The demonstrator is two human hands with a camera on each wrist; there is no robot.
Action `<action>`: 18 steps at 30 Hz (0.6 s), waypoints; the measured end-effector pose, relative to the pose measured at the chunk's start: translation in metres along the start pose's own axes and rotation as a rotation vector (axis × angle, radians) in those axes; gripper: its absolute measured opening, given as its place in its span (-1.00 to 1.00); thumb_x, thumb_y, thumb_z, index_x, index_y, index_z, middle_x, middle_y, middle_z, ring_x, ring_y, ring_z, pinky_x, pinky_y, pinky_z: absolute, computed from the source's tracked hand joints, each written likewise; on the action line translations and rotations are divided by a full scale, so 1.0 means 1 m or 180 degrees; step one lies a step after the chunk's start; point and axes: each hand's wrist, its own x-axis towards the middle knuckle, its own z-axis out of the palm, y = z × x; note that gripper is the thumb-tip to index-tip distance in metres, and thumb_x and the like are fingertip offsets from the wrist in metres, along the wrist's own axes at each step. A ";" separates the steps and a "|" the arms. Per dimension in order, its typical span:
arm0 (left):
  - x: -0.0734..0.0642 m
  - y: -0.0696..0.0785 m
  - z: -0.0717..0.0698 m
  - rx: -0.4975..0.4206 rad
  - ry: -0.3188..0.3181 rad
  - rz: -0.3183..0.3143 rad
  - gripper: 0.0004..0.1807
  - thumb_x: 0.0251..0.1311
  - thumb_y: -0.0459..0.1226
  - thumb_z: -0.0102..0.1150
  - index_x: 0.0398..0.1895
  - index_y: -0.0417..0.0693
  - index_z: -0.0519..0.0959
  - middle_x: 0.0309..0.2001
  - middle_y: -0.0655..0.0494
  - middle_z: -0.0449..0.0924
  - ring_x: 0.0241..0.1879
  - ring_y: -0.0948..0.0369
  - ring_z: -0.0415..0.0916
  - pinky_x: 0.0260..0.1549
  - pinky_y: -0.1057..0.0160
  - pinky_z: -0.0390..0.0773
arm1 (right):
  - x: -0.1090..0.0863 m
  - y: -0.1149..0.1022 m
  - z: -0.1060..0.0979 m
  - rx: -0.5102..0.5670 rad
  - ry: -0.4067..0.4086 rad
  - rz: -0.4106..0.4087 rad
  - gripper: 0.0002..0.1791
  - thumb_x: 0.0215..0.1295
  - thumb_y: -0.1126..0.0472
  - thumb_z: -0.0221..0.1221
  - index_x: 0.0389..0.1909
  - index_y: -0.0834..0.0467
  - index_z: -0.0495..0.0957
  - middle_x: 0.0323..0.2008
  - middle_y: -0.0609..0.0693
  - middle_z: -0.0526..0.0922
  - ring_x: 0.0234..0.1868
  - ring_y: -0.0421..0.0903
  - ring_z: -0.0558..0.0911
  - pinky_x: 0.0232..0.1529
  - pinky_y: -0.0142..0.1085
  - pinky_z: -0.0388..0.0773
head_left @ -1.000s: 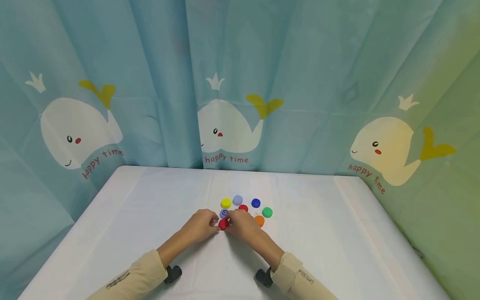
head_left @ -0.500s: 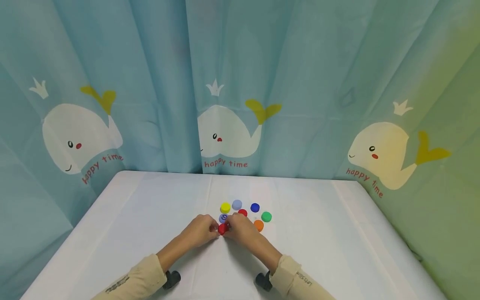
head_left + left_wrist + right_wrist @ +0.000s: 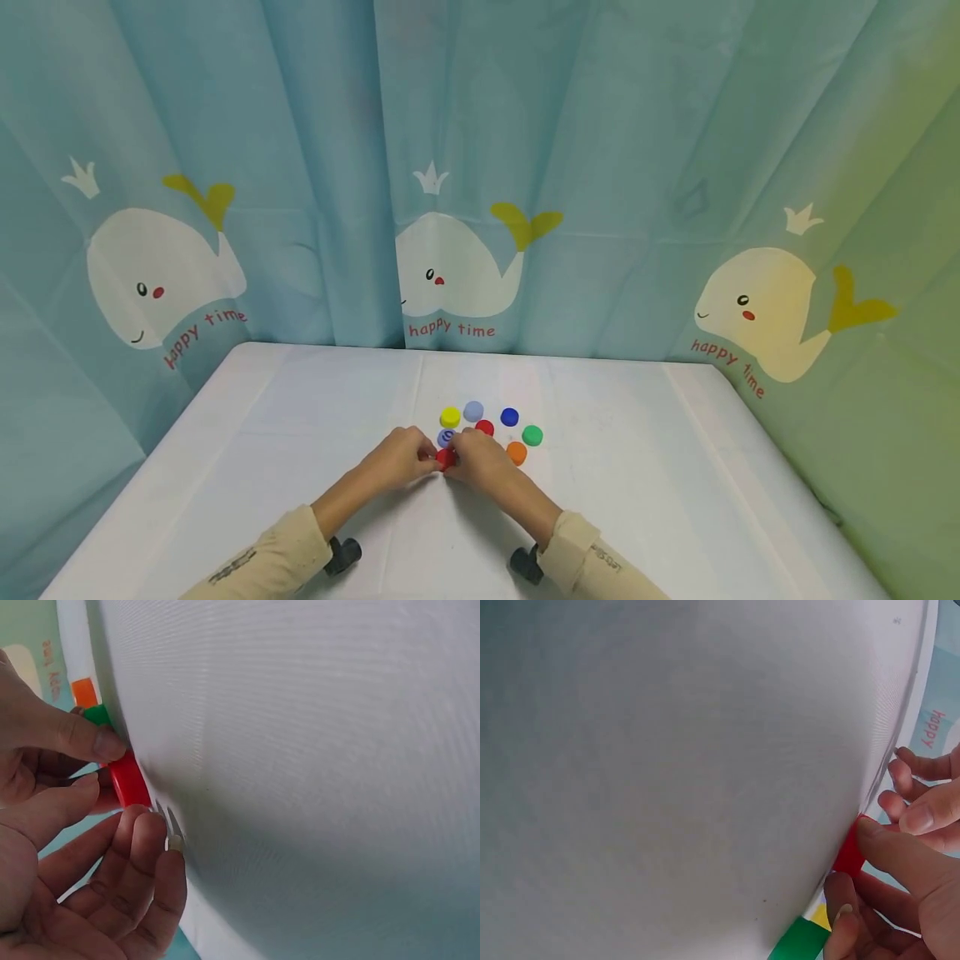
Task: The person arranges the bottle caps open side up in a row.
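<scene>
On the white table (image 3: pixel 637 483): the nearest red cap (image 3: pixel 445 460) is lying.
Right hand (image 3: pixel 483 458): thumb and fingers are pinching the cap's opposite sides.
Left hand (image 3: pixel 401 457): loosely bent fingers are hanging beside it, gripping nothing; contact is unclear.

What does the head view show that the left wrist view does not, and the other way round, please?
Only the head view shows the yellow cap, the dark blue cap, the plain light blue cap, the left sleeve and the right sleeve.

Only the left wrist view shows the left hand from its palm side.

Both show the red cap that the right hand pinches, the green cap and the orange cap.
</scene>
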 end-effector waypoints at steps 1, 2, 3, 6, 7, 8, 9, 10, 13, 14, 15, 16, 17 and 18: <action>0.000 0.000 0.000 -0.0007 -0.0004 0.0000 -0.87 0.00 -0.35 0.38 -0.38 -0.24 0.69 -0.51 0.10 0.63 -0.55 0.25 0.39 -0.52 0.37 0.48 | 0.000 -0.001 0.000 -0.0024 -0.0008 0.0003 -0.73 -0.05 0.18 0.45 -0.34 0.19 0.62 -0.56 -0.11 0.46 -0.52 -0.25 0.43 -0.44 -0.56 0.43; -0.001 0.000 0.000 -0.0013 -0.0006 -0.0007 -0.87 0.00 -0.36 0.37 -0.37 -0.24 0.69 -0.50 0.11 0.62 -0.55 0.25 0.39 -0.52 0.37 0.48 | 0.000 -0.001 0.000 -0.0018 -0.0008 0.0010 -0.72 -0.05 0.19 0.45 -0.34 0.19 0.62 -0.56 -0.11 0.46 -0.52 -0.25 0.43 -0.44 -0.56 0.43; -0.001 -0.001 0.000 -0.0018 -0.0005 -0.0009 -0.87 0.00 -0.36 0.37 -0.37 -0.25 0.69 -0.51 0.11 0.62 -0.55 0.25 0.39 -0.53 0.37 0.47 | 0.000 -0.002 0.000 -0.0027 -0.0012 0.0020 -0.72 -0.05 0.18 0.45 -0.33 0.19 0.62 -0.56 -0.10 0.46 -0.52 -0.25 0.43 -0.44 -0.56 0.43; -0.002 -0.002 0.000 -0.0045 -0.0005 -0.0039 -0.84 0.01 -0.36 0.37 -0.33 -0.27 0.68 -0.53 0.12 0.59 -0.58 0.25 0.38 -0.55 0.37 0.46 | 0.002 -0.002 0.000 -0.0028 -0.0042 0.0046 -0.72 -0.03 0.18 0.44 -0.32 0.19 0.61 -0.56 -0.10 0.45 -0.53 -0.25 0.42 -0.45 -0.55 0.43; -0.002 -0.002 0.000 -0.0072 -0.0012 -0.0060 -0.82 0.01 -0.36 0.37 -0.31 -0.28 0.68 -0.54 0.12 0.58 -0.59 0.25 0.39 -0.56 0.36 0.46 | 0.002 -0.002 0.000 -0.0021 -0.0061 0.0063 -0.71 -0.03 0.17 0.44 -0.31 0.19 0.61 -0.56 -0.10 0.45 -0.53 -0.25 0.42 -0.45 -0.55 0.43; -0.003 -0.003 0.000 -0.0102 -0.0023 -0.0088 -0.80 0.01 -0.36 0.37 -0.29 -0.29 0.67 -0.55 0.13 0.57 -0.61 0.25 0.39 -0.58 0.36 0.47 | 0.002 -0.001 0.000 -0.0003 -0.0075 0.0076 -0.71 -0.03 0.17 0.44 -0.31 0.19 0.61 -0.55 -0.10 0.45 -0.53 -0.25 0.42 -0.44 -0.55 0.44; -0.003 -0.003 -0.001 -0.0129 -0.0032 -0.0109 -0.78 0.01 -0.36 0.36 -0.27 -0.31 0.66 -0.55 0.13 0.56 -0.62 0.25 0.40 -0.59 0.36 0.47 | 0.002 -0.001 0.000 0.0020 -0.0092 0.0095 -0.71 -0.02 0.17 0.44 -0.31 0.19 0.60 -0.55 -0.10 0.45 -0.53 -0.25 0.42 -0.44 -0.54 0.44; -0.003 -0.003 -0.001 -0.0166 -0.0041 -0.0135 -0.77 0.02 -0.36 0.36 -0.25 -0.32 0.65 -0.55 0.12 0.56 -0.64 0.25 0.42 -0.61 0.36 0.48 | 0.002 -0.001 0.000 0.0045 -0.0106 0.0109 -0.71 -0.02 0.17 0.44 -0.31 0.19 0.60 -0.55 -0.10 0.45 -0.53 -0.24 0.42 -0.44 -0.54 0.44; -0.004 -0.005 -0.004 -0.0245 -0.0051 -0.0180 -0.74 0.03 -0.37 0.34 -0.22 -0.37 0.63 -0.54 0.11 0.56 -0.66 0.24 0.46 -0.63 0.35 0.50 | 0.002 0.000 0.000 0.0119 -0.0157 0.0187 -0.70 -0.02 0.16 0.44 -0.31 0.18 0.59 -0.55 -0.10 0.43 -0.53 -0.24 0.42 -0.45 -0.54 0.44; -0.005 -0.005 -0.004 -0.0255 -0.0054 -0.0191 -0.75 0.03 -0.38 0.34 -0.22 -0.37 0.62 -0.54 0.11 0.56 -0.66 0.24 0.47 -0.63 0.35 0.50 | 0.002 0.000 -0.001 0.0139 -0.0165 0.0198 -0.70 -0.02 0.16 0.44 -0.32 0.18 0.58 -0.55 -0.10 0.43 -0.53 -0.24 0.42 -0.46 -0.53 0.44; -0.005 -0.005 -0.005 -0.0258 -0.0059 -0.0192 -0.75 0.04 -0.38 0.33 -0.23 -0.38 0.62 -0.54 0.11 0.57 -0.65 0.24 0.47 -0.63 0.34 0.51 | 0.002 0.000 -0.002 0.0151 -0.0185 0.0215 -0.71 -0.02 0.17 0.44 -0.33 0.18 0.56 -0.56 -0.10 0.42 -0.53 -0.23 0.42 -0.47 -0.53 0.43; -0.006 -0.005 -0.006 -0.0267 -0.0067 -0.0199 -0.76 0.04 -0.38 0.33 -0.23 -0.38 0.62 -0.54 0.10 0.57 -0.65 0.24 0.48 -0.62 0.34 0.51 | 0.002 0.000 -0.003 0.0162 -0.0208 0.0233 -0.70 -0.02 0.17 0.44 -0.34 0.18 0.55 -0.57 -0.11 0.41 -0.53 -0.22 0.42 -0.48 -0.53 0.43; -0.006 -0.005 -0.007 -0.0272 -0.0073 -0.0215 -0.77 0.05 -0.38 0.33 -0.24 -0.37 0.62 -0.55 0.11 0.57 -0.65 0.24 0.48 -0.62 0.34 0.51 | 0.002 0.000 -0.005 0.0176 -0.0230 0.0250 -0.70 -0.02 0.17 0.44 -0.34 0.18 0.55 -0.57 -0.11 0.41 -0.54 -0.22 0.42 -0.48 -0.53 0.43; -0.007 -0.005 -0.008 -0.0279 -0.0082 -0.0228 -0.77 0.05 -0.38 0.32 -0.24 -0.37 0.63 -0.55 0.10 0.57 -0.64 0.23 0.48 -0.61 0.33 0.51 | 0.001 0.000 -0.006 0.0192 -0.0250 0.0260 -0.70 -0.02 0.17 0.44 -0.34 0.18 0.55 -0.58 -0.11 0.41 -0.54 -0.21 0.42 -0.49 -0.52 0.42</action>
